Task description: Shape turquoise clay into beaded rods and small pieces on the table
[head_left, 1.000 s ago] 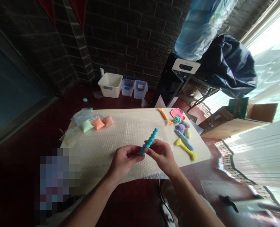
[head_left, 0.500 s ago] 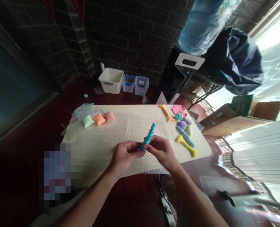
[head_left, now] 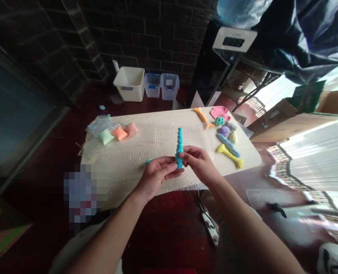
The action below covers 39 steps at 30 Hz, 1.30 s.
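Observation:
A teal beaded clay stick [head_left: 180, 141], made of balls joined in a row, stands nearly upright between my hands over the table. My left hand [head_left: 156, 174] pinches its lower end with thumb and fingers. From the other side my right hand [head_left: 199, 163] grips it a little higher, the thumb pressed on its front. A small teal bit [head_left: 148, 161] shows just behind my left hand's knuckles; most of it is hidden. Beneath both hands lies a sheet of bubble wrap [head_left: 123, 167].
On the table's right are an orange bone shape [head_left: 202, 116], a pink piece [head_left: 220, 113], a teal openwork ball [head_left: 219, 121], a purple lump [head_left: 223, 131], a blue strip [head_left: 228, 145] and a yellow bone shape [head_left: 230, 156]. Clay packets [head_left: 119, 133] lie left. Bins [head_left: 129, 85] stand beyond.
The teal beaded clay stick has turned from leaning right to nearly upright. My left fingers have shifted under its lower end, and a teal bit has come into view. The camera has tilted down.

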Motion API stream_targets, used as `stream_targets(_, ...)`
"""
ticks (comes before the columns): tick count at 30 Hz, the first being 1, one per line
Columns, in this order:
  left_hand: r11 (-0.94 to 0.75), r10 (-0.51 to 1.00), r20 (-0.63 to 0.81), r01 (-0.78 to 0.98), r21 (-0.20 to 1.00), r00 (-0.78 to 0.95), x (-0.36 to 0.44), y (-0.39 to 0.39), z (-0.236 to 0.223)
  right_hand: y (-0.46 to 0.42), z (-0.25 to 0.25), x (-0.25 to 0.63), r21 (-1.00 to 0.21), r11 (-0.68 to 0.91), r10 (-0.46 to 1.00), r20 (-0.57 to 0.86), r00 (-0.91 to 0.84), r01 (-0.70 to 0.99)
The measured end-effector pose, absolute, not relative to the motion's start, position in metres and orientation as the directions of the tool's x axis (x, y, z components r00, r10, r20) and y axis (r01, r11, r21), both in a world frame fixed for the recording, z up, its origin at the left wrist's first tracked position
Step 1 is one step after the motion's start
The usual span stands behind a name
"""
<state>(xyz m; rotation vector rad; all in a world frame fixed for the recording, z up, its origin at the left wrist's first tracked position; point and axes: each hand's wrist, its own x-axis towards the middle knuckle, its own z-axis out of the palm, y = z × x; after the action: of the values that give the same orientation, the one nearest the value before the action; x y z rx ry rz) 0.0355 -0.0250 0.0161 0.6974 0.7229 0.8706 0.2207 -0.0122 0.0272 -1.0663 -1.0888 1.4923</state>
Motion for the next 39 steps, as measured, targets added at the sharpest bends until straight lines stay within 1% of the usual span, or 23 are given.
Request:
stream_targets(3, 0.531, 0.826, -0.312, -0.463, 0.71, 0.469, 0.033, -0.024, 0.017, -0.012, 0.03, 0.22, -0.946, -0.182, 0.978, -0.147, -0.146, -0.268)
stream_targets(6, 0.568, 0.806, -0.351, -0.458, 0.684, 0.476, 0.033, -0.023, 0.016, -0.012, 0.032, 0.221, -0.92, -0.213, 0.973, -0.168, -0.16, -0.328)
stream_targets(11, 0.588, 0.775, -0.324, -0.429, 0.686, 0.543, 0.034, -0.024, 0.017, -0.012, 0.028, 0.222, -0.89, -0.246, 0.964, -0.185, -0.19, -0.383)
stream_targets(15, 0.583, 0.767, -0.309, -0.409, 0.702, 0.563, 0.036, -0.025, 0.018, -0.012, 0.027, 0.222, -0.905, -0.239, 0.965, -0.18, -0.192, -0.352)
stream_targets(17, 0.577, 0.771, -0.317, -0.395, 0.715, 0.552, 0.037, -0.025, 0.018, -0.013, 0.027, 0.222, -0.911, -0.241, 0.962, -0.177, -0.209, -0.335)
stream_targets(22, 0.558, 0.794, -0.331, -0.396, 0.729, 0.51, 0.037, -0.024, 0.019, -0.013, 0.026, 0.221, -0.888, -0.283, 0.946, -0.196, -0.26, -0.363)
stream_targets(24, 0.563, 0.792, -0.34, -0.395, 0.726, 0.507, 0.037, -0.024, 0.019, -0.013, 0.025, 0.221, -0.887, -0.289, 0.945, -0.205, -0.255, -0.36)
stream_targets(27, 0.544, 0.809, -0.351, -0.375, 0.751, 0.472, 0.038, -0.025, 0.014, -0.013, 0.023, 0.22, -0.906, -0.249, 0.96, -0.185, -0.209, -0.343)
stream_targets(31, 0.454, 0.877, -0.35, -0.327, 0.828, 0.33, 0.041, -0.026, 0.006, -0.011, 0.019, 0.22, -0.944, -0.169, 0.982, -0.137, -0.128, -0.285)
stream_targets(33, 0.432, 0.893, -0.35, -0.32, 0.843, 0.283, 0.039, -0.024, 0.006, -0.009, 0.014, 0.222, -0.967, -0.131, 0.989, -0.114, -0.092, -0.217)
stream_targets(36, 0.382, 0.924, -0.342, -0.378, 0.843, 0.17, 0.028, -0.013, 0.011, -0.003, 0.0, 0.228, -0.995, -0.096, 0.995, -0.095, -0.023, -0.037)
stream_targets(39, 0.265, 0.947, -0.319, -0.454, 0.851, -0.045, 0.006, 0.003, 0.017, 0.002, -0.014, 0.236, -0.979, -0.137, 0.99, -0.137, 0.013, 0.149)
